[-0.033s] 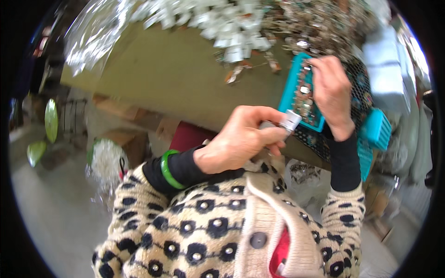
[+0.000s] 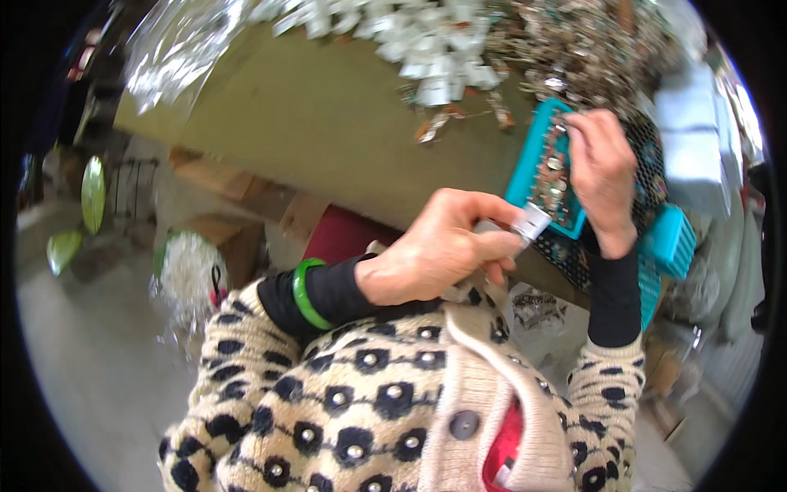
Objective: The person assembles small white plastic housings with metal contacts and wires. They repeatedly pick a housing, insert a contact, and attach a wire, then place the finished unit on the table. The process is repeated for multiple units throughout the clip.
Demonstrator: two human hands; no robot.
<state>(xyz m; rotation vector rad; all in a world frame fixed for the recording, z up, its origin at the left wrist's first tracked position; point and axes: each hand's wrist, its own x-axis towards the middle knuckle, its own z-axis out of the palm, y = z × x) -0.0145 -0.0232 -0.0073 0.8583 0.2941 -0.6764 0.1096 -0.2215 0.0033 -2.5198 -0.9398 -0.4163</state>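
My left hand (image 2: 447, 246) pinches a small white tag (image 2: 533, 223) between thumb and forefinger, close to the lower end of a teal tray (image 2: 525, 168). Across this tray stretches a bracelet (image 2: 553, 176) with brownish and shiny pieces along it. At the tray's far end my right hand (image 2: 605, 168) is closed, its thumb and forefinger pinching the bracelet's upper end. The lower end of the bracelet reaches the white tag; whether the two are joined I cannot tell.
White tags (image 2: 434, 49) lie heaped at the back of the olive table (image 2: 328, 123). A tangled pile of bracelets (image 2: 590, 49) rises behind the tray. Patterned dark cloth (image 2: 648, 156), a teal basket (image 2: 672, 242) and pale boxes (image 2: 693, 148) stand at the right. Clear plastic (image 2: 176, 57) covers the far-left corner.
The whole view has shifted slightly, so table, tray and hands appear farther right. Both hands keep their grips, with no clear movement relative to the tray.
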